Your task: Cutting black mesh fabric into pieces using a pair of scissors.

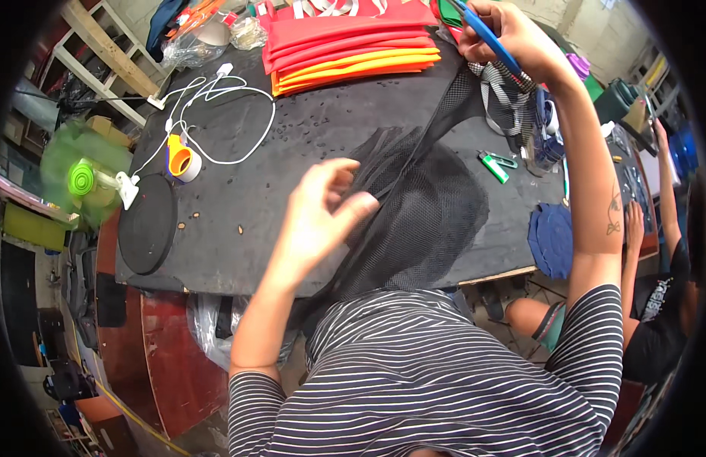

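Note:
Black mesh fabric (437, 206) lies bunched on the dark table and hangs over its near edge against my striped shirt. A narrow part of it runs up toward my right hand. My left hand (315, 209) is over the mesh's left side, thumb apart and fingers loosely bent, with nothing visible in it. At the far right, my right hand (513, 38) is raised and closed around a long blue tool (486, 34); its exact kind is not clear. Under that hand lie black-and-white checked straps (497, 99).
Red and orange folded fabric bags (353, 49) are stacked at the back. Further left are a white cable (273, 114), a tape roll (185, 164), a black disc (147, 225) and a green fan (82, 177). A green cutter (494, 167) and blue cloth (551, 240) lie right. Another person (657, 320) sits at right.

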A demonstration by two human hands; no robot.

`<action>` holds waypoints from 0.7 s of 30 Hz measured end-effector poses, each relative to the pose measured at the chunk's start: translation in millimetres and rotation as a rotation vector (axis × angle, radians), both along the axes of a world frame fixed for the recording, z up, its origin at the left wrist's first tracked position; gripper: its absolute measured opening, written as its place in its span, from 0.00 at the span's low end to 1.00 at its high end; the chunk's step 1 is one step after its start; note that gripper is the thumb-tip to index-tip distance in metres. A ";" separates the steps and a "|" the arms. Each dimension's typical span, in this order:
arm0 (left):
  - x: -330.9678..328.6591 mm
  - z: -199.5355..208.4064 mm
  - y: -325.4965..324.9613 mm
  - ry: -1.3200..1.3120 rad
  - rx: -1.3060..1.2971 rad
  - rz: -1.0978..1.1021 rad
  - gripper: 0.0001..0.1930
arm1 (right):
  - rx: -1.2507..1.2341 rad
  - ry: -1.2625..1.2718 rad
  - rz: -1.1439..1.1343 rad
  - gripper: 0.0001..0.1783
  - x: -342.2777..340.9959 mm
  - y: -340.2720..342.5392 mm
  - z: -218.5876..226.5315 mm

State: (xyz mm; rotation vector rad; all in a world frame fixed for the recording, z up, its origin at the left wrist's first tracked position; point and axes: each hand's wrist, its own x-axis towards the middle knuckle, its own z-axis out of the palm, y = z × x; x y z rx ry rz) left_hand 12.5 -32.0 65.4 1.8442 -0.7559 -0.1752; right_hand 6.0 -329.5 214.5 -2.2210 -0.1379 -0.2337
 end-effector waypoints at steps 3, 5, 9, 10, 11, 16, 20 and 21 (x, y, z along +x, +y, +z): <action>-25.3 0.1 -15.2 -0.076 0.124 -0.083 0.25 | 0.079 0.098 0.011 0.14 -14.0 6.5 18.4; -27.5 -9.0 -17.6 0.134 -0.030 -0.174 0.14 | 0.071 0.124 0.024 0.12 -27.1 7.0 24.5; -44.0 31.9 7.8 0.767 -0.083 -0.545 0.06 | 0.016 0.320 0.069 0.17 -38.6 -6.6 29.8; -45.1 38.3 16.0 0.864 -0.158 -0.568 0.05 | 0.002 0.330 0.132 0.18 -30.3 -8.8 20.3; -43.3 38.6 24.3 0.815 -0.102 -0.484 0.06 | 0.076 0.339 0.169 0.18 -20.6 -5.7 5.0; -30.3 -6.6 30.9 0.670 -0.019 -0.140 0.06 | -0.009 0.335 0.362 0.15 27.8 -2.5 -75.8; -15.0 -52.4 28.6 0.434 -0.034 0.125 0.05 | -0.199 -0.105 -0.025 0.24 54.1 -8.2 -141.6; -12.8 -57.6 31.2 0.440 -0.032 0.133 0.05 | -0.206 -0.072 -0.104 0.21 53.9 -4.4 -141.5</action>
